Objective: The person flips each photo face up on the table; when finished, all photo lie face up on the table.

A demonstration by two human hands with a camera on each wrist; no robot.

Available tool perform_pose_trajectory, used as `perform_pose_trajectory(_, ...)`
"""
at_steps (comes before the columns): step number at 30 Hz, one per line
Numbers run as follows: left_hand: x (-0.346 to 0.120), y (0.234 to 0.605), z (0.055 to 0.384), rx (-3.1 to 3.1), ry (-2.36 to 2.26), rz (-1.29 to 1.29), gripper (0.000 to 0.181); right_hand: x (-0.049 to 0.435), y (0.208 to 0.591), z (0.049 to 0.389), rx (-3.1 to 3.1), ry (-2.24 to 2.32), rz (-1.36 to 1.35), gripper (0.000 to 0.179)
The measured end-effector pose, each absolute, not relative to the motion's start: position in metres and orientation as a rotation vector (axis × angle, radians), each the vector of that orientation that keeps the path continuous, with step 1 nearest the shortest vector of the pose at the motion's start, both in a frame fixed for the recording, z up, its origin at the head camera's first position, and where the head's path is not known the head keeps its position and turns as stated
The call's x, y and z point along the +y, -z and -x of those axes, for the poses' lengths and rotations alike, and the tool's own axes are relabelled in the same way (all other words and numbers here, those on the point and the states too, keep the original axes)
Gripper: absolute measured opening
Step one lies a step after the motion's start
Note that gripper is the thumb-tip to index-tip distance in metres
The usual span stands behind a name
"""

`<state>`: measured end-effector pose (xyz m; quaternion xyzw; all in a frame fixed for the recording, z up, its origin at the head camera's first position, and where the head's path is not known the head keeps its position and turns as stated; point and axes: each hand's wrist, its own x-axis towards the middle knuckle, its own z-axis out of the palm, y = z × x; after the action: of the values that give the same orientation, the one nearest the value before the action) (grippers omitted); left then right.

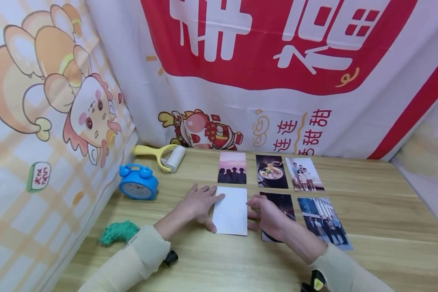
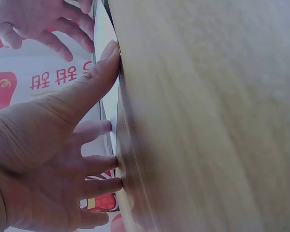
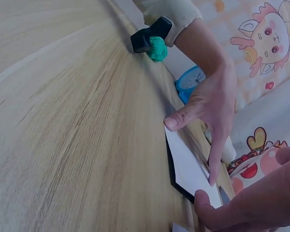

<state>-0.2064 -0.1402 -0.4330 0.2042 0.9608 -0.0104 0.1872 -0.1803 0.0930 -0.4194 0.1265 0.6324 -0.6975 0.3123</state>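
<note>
A blank white card [image 1: 230, 215] lies on the wooden table between both hands. My left hand [image 1: 200, 202], fingers spread, touches its left side, the thumb at the near left corner and a fingertip further up. At the card's right edge is my right hand [image 1: 269, 217], fingers loosely extended; its thumb [image 3: 205, 210] reaches the card's edge in the right wrist view. Beneath my right hand a dark photo [image 1: 279, 199] is partly hidden. Beyond the card lies a photo of silhouettes against a pink sky [image 1: 232, 170].
A noodle-bowl photo [image 1: 271, 172], a family photo [image 1: 304, 176] and a group photo [image 1: 326, 223] lie at the right. On the left are a blue alarm clock [image 1: 138, 184], a lint roller [image 1: 175, 159] with a yellow handle, and a green clump [image 1: 119, 233]. Printed cloth hangs behind.
</note>
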Motion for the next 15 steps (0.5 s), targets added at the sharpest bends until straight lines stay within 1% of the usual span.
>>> perform_pose_trajectory(2, -0.14, 0.433, 0.205, 2.702, 0.028, -0.577, 0.118, 0.095, 0.423, 0.181, 1.672, 1.842, -0.333, 0.076)
perform_pose_trajectory(7, -0.135, 0.432, 0.201, 2.695, 0.031, -0.6, 0.116, 0.1, 0.43, 0.182, 1.688, 1.869, -0.285, 0.064)
perform_pose_trajectory(9, -0.132, 0.431, 0.2, 2.686, -0.004, -0.586, 0.108, 0.103, 0.431, 0.183, 1.686, 1.89, -0.249, 0.061)
perform_pose_trajectory(12, -0.125, 0.431, 0.2, 2.686, -0.1, -0.539, 0.091, 0.107, 0.43, 0.186, 1.657, 1.931, -0.2, 0.061)
perform_pose_trajectory(15, -0.118, 0.433, 0.203, 2.718, -0.28, -0.484, 0.077, 0.11, 0.426, 0.189, 1.611, 1.969, -0.15, 0.062)
